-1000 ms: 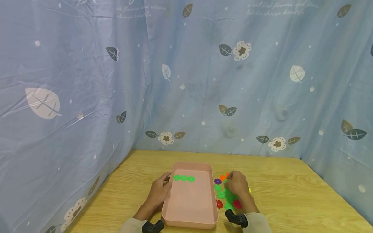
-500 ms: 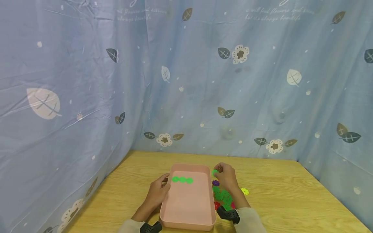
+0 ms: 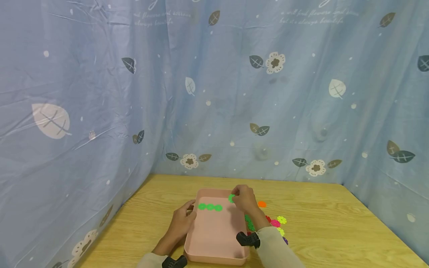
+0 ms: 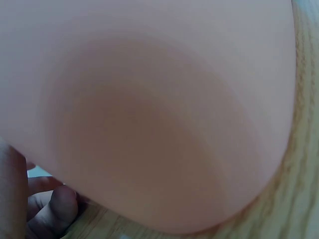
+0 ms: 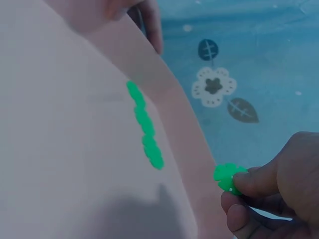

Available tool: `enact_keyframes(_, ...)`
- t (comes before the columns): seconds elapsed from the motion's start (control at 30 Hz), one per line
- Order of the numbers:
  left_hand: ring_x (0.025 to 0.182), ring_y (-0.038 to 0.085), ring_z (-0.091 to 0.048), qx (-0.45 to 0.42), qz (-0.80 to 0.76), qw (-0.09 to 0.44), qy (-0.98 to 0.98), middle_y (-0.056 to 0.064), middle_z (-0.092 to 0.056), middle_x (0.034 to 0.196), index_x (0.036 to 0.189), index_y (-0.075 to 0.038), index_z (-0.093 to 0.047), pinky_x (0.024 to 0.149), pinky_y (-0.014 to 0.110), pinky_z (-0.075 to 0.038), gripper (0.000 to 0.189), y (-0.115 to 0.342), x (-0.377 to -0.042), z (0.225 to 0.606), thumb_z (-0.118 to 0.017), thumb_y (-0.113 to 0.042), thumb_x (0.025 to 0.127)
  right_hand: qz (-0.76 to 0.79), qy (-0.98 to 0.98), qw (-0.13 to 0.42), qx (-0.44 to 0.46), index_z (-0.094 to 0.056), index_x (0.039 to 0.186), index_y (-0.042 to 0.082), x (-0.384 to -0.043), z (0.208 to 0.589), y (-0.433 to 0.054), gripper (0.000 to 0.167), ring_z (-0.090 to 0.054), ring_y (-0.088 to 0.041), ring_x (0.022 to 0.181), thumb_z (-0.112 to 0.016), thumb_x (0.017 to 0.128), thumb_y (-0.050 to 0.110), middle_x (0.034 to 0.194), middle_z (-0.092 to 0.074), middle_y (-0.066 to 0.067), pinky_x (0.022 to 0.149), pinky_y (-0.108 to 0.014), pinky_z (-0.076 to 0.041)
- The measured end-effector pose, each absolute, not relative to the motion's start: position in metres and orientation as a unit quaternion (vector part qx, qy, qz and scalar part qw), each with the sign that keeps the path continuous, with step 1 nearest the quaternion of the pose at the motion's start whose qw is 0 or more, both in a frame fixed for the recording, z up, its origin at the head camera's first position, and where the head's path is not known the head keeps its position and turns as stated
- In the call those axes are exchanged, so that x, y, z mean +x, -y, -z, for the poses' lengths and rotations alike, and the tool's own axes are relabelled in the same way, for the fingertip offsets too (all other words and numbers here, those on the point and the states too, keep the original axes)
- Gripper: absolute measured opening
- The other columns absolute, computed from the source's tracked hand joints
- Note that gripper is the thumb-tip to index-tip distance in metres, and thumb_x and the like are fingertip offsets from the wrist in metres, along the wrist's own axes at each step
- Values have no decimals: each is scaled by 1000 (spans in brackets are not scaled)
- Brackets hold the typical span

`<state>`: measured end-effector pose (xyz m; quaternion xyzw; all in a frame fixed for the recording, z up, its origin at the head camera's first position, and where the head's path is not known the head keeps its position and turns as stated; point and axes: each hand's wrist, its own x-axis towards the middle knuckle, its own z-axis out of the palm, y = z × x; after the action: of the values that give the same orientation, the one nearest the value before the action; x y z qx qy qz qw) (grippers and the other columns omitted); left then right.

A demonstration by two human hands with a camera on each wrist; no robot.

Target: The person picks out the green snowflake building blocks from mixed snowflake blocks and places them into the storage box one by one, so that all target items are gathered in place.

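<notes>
A pink rectangular tray (image 3: 214, 238) lies on the table, three green flower-shaped plastic discs (image 3: 210, 207) in a row near its far end. My left hand (image 3: 181, 222) grips the tray's left wall; in the right wrist view its thumb comes over the rim with fingers outside. My right hand (image 3: 245, 201) is at the tray's far right corner. Between thumb and fingertips it pinches another green flower-shaped disc (image 5: 225, 175), which overlaps the tray wall in the right wrist view. The left wrist view is mostly filled by blurred pink tray wall (image 4: 149, 124).
Right of the tray lies a loose pile of flower-shaped discs, partly hidden by my right forearm: green discs (image 3: 250, 223), an orange disc (image 3: 262, 204), a pink disc (image 3: 275, 223), a yellow disc (image 3: 282, 219). A blue patterned curtain (image 3: 228, 111) borders the wooden table (image 3: 321, 223).
My right hand has picked a green disc from the pile and carried it leftward to the tray's far right corner. My left hand keeps its hold on the tray.
</notes>
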<state>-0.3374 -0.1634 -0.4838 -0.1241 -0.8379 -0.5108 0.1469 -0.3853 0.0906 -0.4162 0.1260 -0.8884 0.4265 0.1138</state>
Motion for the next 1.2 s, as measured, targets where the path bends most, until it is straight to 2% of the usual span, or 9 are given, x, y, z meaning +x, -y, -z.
enact_keyframes(0.23, 105, 36, -70, -129, 506, 152, 839, 24, -64, 123, 146, 5, -49, 75, 35, -58, 49, 164, -337, 484, -50, -10, 99, -406, 899, 117, 117, -71, 95, -1, -388, 418, -73, 12, -63, -31, 85, -69, 85, -7, 95, -68, -14, 73, -44, -56)
enact_keyframes(0.4, 107, 37, -69, -131, 512, 145, 837, 24, -63, 123, 146, 5, -48, 74, 33, -58, 48, 161, -336, 487, -48, -7, 99, -395, 910, 86, 95, -69, 97, 0, -387, 430, -65, 13, -58, -26, 77, -63, 87, -6, 92, -64, -12, 69, -41, -53)
enact_keyframes(0.47, 109, 37, -69, -133, 511, 145, 837, 24, -63, 124, 146, 5, -48, 75, 32, -58, 48, 160, -336, 487, -48, -7, 100, -386, 914, 88, 91, -66, 92, 1, -386, 434, -63, 12, -52, -23, 70, -60, 86, -7, 85, -60, -10, 66, -38, -49)
enact_keyframes(0.53, 108, 37, -69, -134, 509, 148, 837, 24, -63, 124, 146, 5, -49, 75, 32, -58, 48, 159, -337, 487, -48, -8, 100, -367, 920, 103, 92, -59, 80, 5, -387, 436, -61, 13, -43, -20, 65, -60, 84, -8, 75, -51, -5, 61, -34, -41)
enact_keyframes(0.63, 108, 38, -69, -137, 509, 150, 837, 24, -63, 124, 146, 4, -49, 75, 33, -58, 48, 158, -337, 485, -48, -8, 100, -334, 929, 121, 98, -39, 64, 13, -389, 437, -59, 36, -24, -15, 58, -61, 81, -9, 64, -29, 2, 54, -31, -27)
enact_keyframes(0.7, 106, 37, -70, -137, 509, 147, 837, 25, -63, 124, 146, 4, -49, 74, 32, -57, 48, 158, -338, 484, -48, -8, 99, -306, 938, 128, 101, -29, 59, 15, -391, 437, -58, 46, -19, -14, 57, -62, 80, -9, 63, -21, 4, 51, -30, -24)
enact_keyframes(0.77, 104, 36, -70, -139, 508, 145, 837, 26, -63, 124, 145, 5, -49, 73, 32, -57, 48, 158, -338, 483, -49, -8, 99, -285, 944, 129, 101, -29, 56, 15, -392, 436, -58, 49, -21, -14, 54, -64, 80, -8, 60, -22, 4, 49, -30, -27)
enact_keyframes(0.93, 101, 34, -71, -138, 508, 143, 838, 26, -63, 123, 145, 5, -50, 72, 32, -57, 48, 159, -338, 482, -51, -8, 98, -250, 955, 123, 99, -51, 59, 6, -395, 435, -58, 30, -41, -18, 58, -68, 81, -4, 65, -46, -4, 58, -36, -46)
enact_keyframes(1.2, 105, 39, -70, -132, 503, 152, 840, 24, -64, 122, 144, 3, -51, 77, 37, -59, 46, 161, -338, 486, -50, -10, 100, -260, 954, 109, 97, -48, 57, 8, -398, 439, -52, 35, -42, -20, 60, -75, 77, 2, 67, -46, -5, 59, -37, -48)
